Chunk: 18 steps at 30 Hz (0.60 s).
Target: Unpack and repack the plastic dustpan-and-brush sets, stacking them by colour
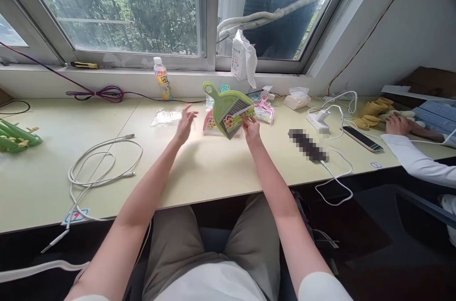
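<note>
"One green dustpan [221, 101]: where, which way?"
"Above the table [213, 173], pinched by the right hand [252, 129]; handle up-left, long axis slanting down rightward. The left hand [185, 126] is loosely spread."
"Its label [239, 119]?"
"Possibly Chinese, too blurred to read."

At nine o'clock the view's edge cuts off a bundle of glossy green pieces [17, 138]; toward three o'clock, coarse pixelation blurs a dark oblong object [308, 145]. Centrally, a lime-green plastic dustpan [224, 104], its printed label's [239, 118] smallest lettering unreadable, partly hides a pink-edged item [210, 125].
</note>
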Motion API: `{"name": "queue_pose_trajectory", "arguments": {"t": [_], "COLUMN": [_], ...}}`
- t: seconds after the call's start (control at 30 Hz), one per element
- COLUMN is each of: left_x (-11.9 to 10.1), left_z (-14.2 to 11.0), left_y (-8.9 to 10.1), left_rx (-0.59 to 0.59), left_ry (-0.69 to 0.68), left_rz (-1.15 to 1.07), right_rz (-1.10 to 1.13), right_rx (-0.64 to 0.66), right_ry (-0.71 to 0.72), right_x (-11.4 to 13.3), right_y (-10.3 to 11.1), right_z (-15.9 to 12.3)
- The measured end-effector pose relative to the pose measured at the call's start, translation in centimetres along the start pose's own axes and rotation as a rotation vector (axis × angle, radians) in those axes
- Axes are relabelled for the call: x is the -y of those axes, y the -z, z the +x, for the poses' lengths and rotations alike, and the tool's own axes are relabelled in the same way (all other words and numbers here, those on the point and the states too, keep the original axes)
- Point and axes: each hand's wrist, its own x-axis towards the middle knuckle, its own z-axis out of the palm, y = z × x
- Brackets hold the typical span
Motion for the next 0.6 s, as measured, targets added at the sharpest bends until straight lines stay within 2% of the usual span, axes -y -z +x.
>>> {"name": "queue_pose_trajectory", "arguments": {"t": [0.07, 0.13, 0.2, 0.3, 0.4, 0.47, 0.53, 0.6], "left_x": [-0.7, -1.0, -1.1, -1.0, -0.4, 0.1, 0.6, 1.2], "left_z": [-0.8, -1.6, -2.2, -2.4, -2.6, -2.7, -2.8, -2.9], "left_y": [-3.1, -4.9, -5.6, -5.7, -6.1, -6.4, -6.5, -6.4], "left_rx": [0.220, 0.252, 0.236, 0.282, 0.333, 0.350, 0.381, 0.426], "left_ry": [0.139, 0.187, 0.209, 0.228, 0.221, 0.202, 0.188, 0.185], "left_rz": [-0.211, -0.313, -0.321, -0.263, -0.222, -0.192, -0.154, -0.120], "right_rz": [-0.002, -0.019, -0.041, -0.091, -0.260, -0.444, -0.711, -1.051], "right_rx": [0.075, 0.148, 0.209, 0.296, 0.380, 0.335, 0.154, -0.064], "right_ry": [-0.023, -0.052, -0.079, -0.111, -0.185, -0.186, -0.091, 0.042], "right_x": [0.0, 0.2, 0.7, 1.7, 2.8, 3.6, 4.4, 5.1], "right_y": [-0.5, -0.4, 0.5, 3.8, 8.6, 11.9, 14.5, 16.2], "right_z": [-0.3, -0.5, -0.6, -0.9, -1.2, -1.3, -1.2, -1.1]}}
